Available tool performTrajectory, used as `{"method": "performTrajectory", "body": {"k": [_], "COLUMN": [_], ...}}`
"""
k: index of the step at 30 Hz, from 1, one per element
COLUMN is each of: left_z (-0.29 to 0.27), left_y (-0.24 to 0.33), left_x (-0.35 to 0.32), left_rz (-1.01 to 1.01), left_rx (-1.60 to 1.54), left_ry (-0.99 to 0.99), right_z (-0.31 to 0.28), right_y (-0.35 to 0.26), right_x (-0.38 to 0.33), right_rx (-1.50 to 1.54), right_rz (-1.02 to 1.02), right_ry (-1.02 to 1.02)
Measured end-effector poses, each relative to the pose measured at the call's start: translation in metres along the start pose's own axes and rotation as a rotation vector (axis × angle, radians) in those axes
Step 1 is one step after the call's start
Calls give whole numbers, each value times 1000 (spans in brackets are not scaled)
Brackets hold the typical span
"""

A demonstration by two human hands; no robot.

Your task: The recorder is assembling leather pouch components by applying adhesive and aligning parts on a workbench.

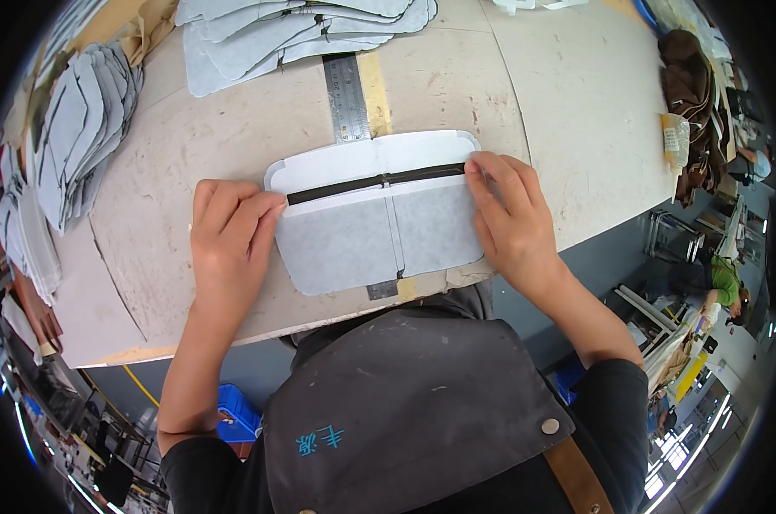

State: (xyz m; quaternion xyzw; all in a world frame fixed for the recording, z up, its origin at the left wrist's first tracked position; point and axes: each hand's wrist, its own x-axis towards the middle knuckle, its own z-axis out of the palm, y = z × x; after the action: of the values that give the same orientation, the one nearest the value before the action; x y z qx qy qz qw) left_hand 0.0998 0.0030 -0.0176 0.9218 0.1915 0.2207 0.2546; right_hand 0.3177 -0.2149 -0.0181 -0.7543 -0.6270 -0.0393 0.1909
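A white and pale grey fabric panel (337, 244) with rounded corners lies near the table's front edge. A narrow dark strip (341, 188) crosses it from side to side, and a seam runs down its middle. My left hand (229, 231) pinches the panel's left edge at one end of the strip. At the strip's other end, the thumb and fingers of my right hand (516, 214) close on the right edge. A steel ruler (347, 98) and a yellowish tape strip (375, 94) run beneath the panel, which hides part of both.
Stacked grey panels (251, 51) lie at the far side of the table (593, 111), with another pile (88, 128) at the left. Brown material (688, 103) and a pale roll (674, 141) sit at the right edge. A person in green (725, 281) is off to the right.
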Motion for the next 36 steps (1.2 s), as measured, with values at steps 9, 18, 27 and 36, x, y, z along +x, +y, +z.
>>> {"method": "performTrajectory", "body": {"k": [9, 18, 27, 36], "left_z": [-2, -4, 2, 70], "left_y": [-3, 1, 14, 59], "left_x": [-21, -23, -4, 41], "left_rz": [178, 162, -117, 229], "left_rx": [128, 201, -119, -244], "left_ry": [7, -28, 40, -6], "right_z": [-7, -13, -7, 7], "right_y": [-9, 1, 4, 3], "right_x": [1, -1, 5, 4], "right_rx": [-201, -226, 350, 435], "right_rz": [-97, -152, 167, 214], "right_ry": [-129, -145, 60, 142]}}
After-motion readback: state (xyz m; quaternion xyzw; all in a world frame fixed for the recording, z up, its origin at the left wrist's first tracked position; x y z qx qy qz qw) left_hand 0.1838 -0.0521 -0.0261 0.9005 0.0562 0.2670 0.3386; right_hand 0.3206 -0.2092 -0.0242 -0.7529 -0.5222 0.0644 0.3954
